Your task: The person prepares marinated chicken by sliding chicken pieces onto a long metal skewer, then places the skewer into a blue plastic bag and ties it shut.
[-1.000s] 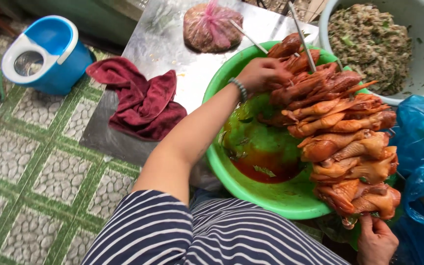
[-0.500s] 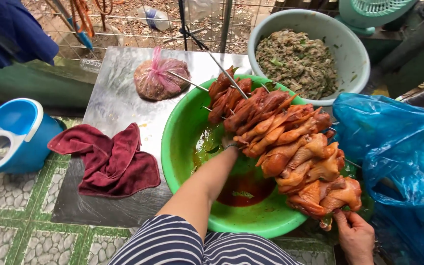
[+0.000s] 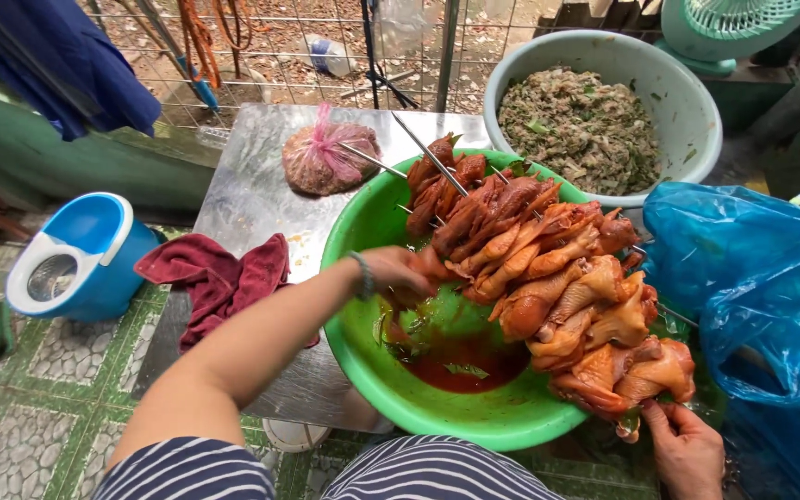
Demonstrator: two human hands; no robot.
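Two hands grip skewered chicken.

I work in an outdoor backyard food-prep spot: wire fence and dirt behind my steel table, tiled ground, marinade basin.

The left hand reaches into the green basin on the metal worktop, touching the skewered chickens. At five o'clock the right hand grips the skewer ends. A red cloth lies at nine o'clock, a herb bowl at one o'clock.
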